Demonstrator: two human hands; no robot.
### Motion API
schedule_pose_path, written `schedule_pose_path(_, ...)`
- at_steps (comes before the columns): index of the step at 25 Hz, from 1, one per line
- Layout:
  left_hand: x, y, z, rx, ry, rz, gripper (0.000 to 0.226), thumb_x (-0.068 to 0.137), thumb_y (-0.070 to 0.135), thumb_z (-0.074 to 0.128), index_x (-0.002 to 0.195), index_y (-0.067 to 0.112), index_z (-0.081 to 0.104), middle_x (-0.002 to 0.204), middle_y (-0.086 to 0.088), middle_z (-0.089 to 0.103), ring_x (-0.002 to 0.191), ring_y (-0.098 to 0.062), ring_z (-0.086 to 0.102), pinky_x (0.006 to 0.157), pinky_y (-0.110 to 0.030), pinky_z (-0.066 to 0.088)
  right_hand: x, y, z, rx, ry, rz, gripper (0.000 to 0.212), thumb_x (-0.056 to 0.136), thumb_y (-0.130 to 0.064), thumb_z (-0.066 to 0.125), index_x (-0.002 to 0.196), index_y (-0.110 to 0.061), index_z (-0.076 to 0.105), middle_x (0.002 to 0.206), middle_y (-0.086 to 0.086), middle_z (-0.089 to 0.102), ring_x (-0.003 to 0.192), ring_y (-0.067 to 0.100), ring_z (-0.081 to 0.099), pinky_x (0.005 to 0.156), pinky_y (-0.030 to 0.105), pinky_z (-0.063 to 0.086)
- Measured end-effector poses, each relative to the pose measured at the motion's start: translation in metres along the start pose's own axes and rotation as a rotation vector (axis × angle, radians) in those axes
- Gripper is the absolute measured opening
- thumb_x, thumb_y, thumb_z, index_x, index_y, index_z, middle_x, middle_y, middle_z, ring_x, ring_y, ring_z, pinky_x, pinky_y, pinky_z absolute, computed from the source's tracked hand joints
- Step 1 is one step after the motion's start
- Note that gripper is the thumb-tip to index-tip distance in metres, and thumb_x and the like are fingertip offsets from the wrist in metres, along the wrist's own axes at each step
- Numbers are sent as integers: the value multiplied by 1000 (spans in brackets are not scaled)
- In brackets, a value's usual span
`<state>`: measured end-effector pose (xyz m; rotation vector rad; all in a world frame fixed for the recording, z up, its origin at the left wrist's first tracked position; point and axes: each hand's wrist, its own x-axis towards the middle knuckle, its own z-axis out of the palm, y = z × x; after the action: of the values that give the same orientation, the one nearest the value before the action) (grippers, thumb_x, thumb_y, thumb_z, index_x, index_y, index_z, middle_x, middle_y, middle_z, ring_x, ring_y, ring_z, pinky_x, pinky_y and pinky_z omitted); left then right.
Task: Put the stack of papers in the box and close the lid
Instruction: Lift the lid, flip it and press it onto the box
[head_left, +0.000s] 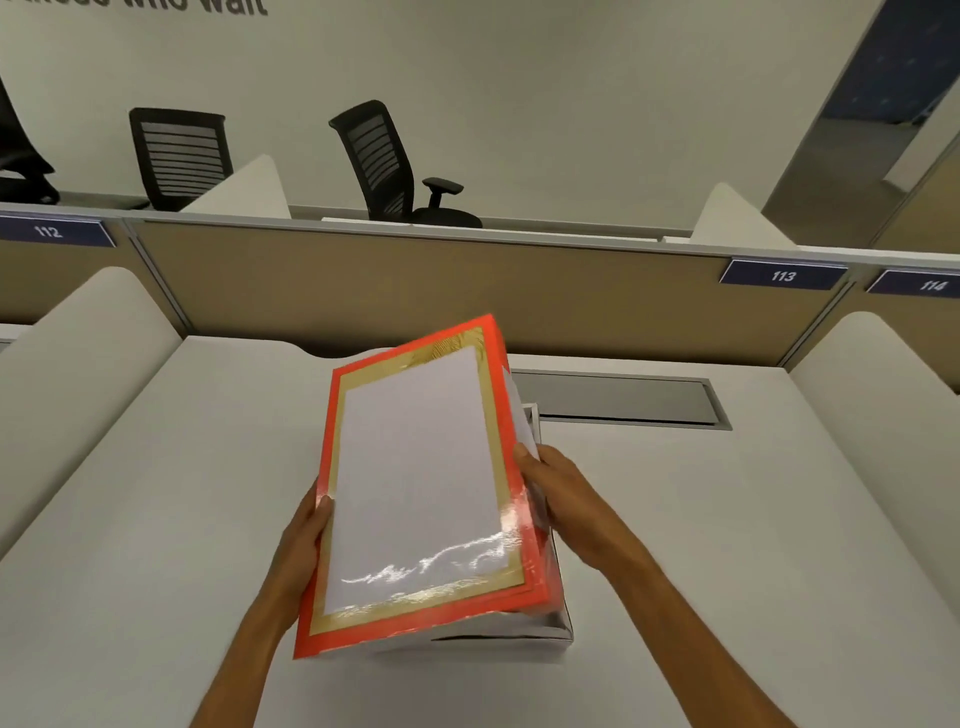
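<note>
A red lid with a gold border and a glossy white middle panel is held tilted above the desk. My left hand grips its left edge. My right hand grips its right edge, thumb on top. Under the lid sits the box; only its silvery front right corner shows. A white edge peeks out behind the lid's right side; I cannot tell whether it is the papers or the box wall. The inside of the box is hidden by the lid.
The box stands on a white desk with curved white side dividers. A grey cable hatch lies just behind it to the right. A tan partition closes the back, with black office chairs beyond it.
</note>
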<state>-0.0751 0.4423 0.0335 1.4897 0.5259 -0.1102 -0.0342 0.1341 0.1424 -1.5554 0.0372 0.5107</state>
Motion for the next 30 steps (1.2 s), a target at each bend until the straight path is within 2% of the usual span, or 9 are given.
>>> schedule_pose_path(2, 2, -5, 14, 167, 6, 80, 46, 96, 55, 39, 141, 48, 39, 142, 1, 55, 122, -28, 61, 99, -50, 52, -1, 25, -6, -223, 169, 55, 56, 88, -68, 40, 126, -28, 48, 101, -14, 63, 83, 9, 69, 68, 18, 54)
schedule_pose_path(4, 5, -13, 25, 338, 27, 126, 55, 95, 58, 34, 148, 44, 28, 150, 0, 46, 131, -30, 52, 105, -51, 44, 2, 56, -10, -367, 294, 95, 57, 94, -62, 30, 137, -25, 37, 102, -14, 51, 82, 4, 58, 69, 15, 46)
schedule_pose_path(8, 11, -25, 35, 566, 69, 142, 72, 85, 72, 25, 150, 43, 21, 135, -8, 53, 119, -33, 57, 98, -54, 48, 11, 108, -16, -451, 393, 124, 61, 98, -55, 24, 147, -19, 26, 125, 8, 48, 107, 20, 57, 85, 31, 50)
schedule_pose_path(11, 16, -29, 41, 648, 76, 155, 75, 82, 73, 20, 151, 44, 15, 126, -8, 51, 109, -27, 57, 94, -51, 50, 14, 127, -18, -461, 417, 96, 62, 99, -51, 24, 152, -20, 17, 125, 9, 46, 110, 21, 55, 90, 35, 51)
schedule_pose_path(14, 22, -31, 46, 702, 75, 176, 75, 84, 70, 20, 153, 42, 11, 122, -8, 51, 102, -20, 55, 90, -47, 52, 21, 135, -24, -450, 431, 92, 62, 100, -50, 24, 153, -21, 13, 122, 8, 46, 108, 19, 54, 87, 31, 48)
schedule_pose_path(17, 29, -34, 49, 735, 78, 164, 67, 93, 62, 24, 154, 37, 9, 124, -11, 51, 104, -23, 56, 91, -47, 52, 33, 140, -30, -442, 448, 102, 58, 99, -51, 25, 149, -21, 24, 118, 7, 49, 102, 17, 57, 83, 28, 50)
schedule_pose_path(21, 33, -39, 50, 764, 95, 144, 65, 95, 55, 25, 154, 36, 9, 123, -13, 52, 97, -17, 52, 88, -43, 52, 43, 148, -32, -440, 455, 96, 52, 98, -54, 26, 136, -23, 41, 110, 3, 52, 86, 12, 58, 67, 17, 44)
schedule_pose_path(27, 31, -38, 57, 791, 90, 161, 64, 97, 52, 27, 155, 34, 8, 128, -12, 50, 105, -23, 56, 92, -45, 51, 45, 162, -37, -469, 484, 110, 46, 98, -54, 26, 109, -19, 54, 101, 7, 58, 80, 15, 62, 69, 26, 52)
schedule_pose_path(30, 29, -39, 59, 814, 90, 163, 63, 98, 50, 28, 155, 34, 7, 128, -13, 50, 110, -27, 57, 93, -45, 51, 46, 166, -38, -483, 481, 103, 47, 98, -53, 25, 114, -19, 53, 100, 7, 58, 81, 15, 62, 74, 30, 54)
